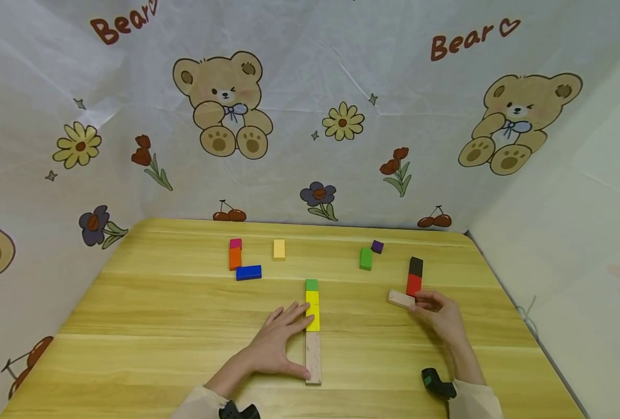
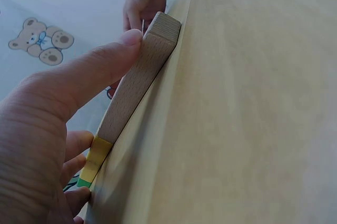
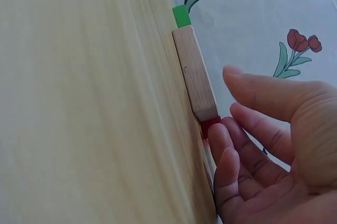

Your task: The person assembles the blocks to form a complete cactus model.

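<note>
My left hand [image 1: 280, 343] lies spread along the left side of a row of blocks, its fingers by the yellow block [image 1: 312, 311]. Its thumb touches the near end of the long plain wooden block [image 1: 313, 358]. A small green block [image 1: 312, 284] tops the row's far end. On the right, my right hand [image 1: 442, 317] is beside a shorter plain wooden block [image 1: 401, 298] and the red block [image 1: 414, 285]. In the right wrist view the thumb stands apart from that wooden block, and the fingertips are close to the red block; contact is unclear.
A black block [image 1: 416, 266] adjoins the red one. Behind stand a green block [image 1: 365, 258] and a purple cube [image 1: 377, 247]. Orange [image 1: 234, 259], magenta [image 1: 235, 243], blue [image 1: 249, 272] and pale yellow [image 1: 279, 249] blocks lie at the back left of the wooden table [image 1: 158, 302].
</note>
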### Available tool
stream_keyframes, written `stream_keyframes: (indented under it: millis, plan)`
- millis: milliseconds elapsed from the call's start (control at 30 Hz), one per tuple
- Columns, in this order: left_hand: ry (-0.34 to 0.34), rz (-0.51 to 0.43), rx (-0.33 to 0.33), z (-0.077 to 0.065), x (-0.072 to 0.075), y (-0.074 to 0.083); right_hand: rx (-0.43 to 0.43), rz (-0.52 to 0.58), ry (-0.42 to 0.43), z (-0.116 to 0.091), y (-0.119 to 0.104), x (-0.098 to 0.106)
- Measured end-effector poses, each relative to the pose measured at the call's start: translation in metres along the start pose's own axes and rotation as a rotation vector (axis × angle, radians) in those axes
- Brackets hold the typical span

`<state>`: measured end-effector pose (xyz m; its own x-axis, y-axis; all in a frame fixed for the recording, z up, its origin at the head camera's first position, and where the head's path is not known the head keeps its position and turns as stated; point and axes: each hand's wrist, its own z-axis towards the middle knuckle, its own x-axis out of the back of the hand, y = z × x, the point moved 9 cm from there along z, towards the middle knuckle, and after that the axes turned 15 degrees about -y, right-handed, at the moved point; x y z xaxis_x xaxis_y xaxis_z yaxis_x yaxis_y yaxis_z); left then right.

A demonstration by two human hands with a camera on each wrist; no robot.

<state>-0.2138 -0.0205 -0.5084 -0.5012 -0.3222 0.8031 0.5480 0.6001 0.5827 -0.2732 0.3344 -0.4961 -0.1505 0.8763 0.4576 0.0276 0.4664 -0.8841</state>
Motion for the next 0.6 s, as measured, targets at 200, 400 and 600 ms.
stream_keyframes:
  millis: [200,400,600]
  plan:
    - [0.0,-0.007,-0.003,0.0,-0.0001,-0.0002,-0.004,-0.034,0.012,0.0008,0.0029,-0.0031]
    - [-0.005,-0.012,-0.004,0.0003,-0.0013,-0.0008,-0.044,-0.103,0.006,0.0004,0.006,-0.0031]
    - [-0.003,-0.014,-0.004,0.0003,-0.0014,-0.0012,-0.054,-0.165,-0.003,0.0007,0.0068,-0.003]
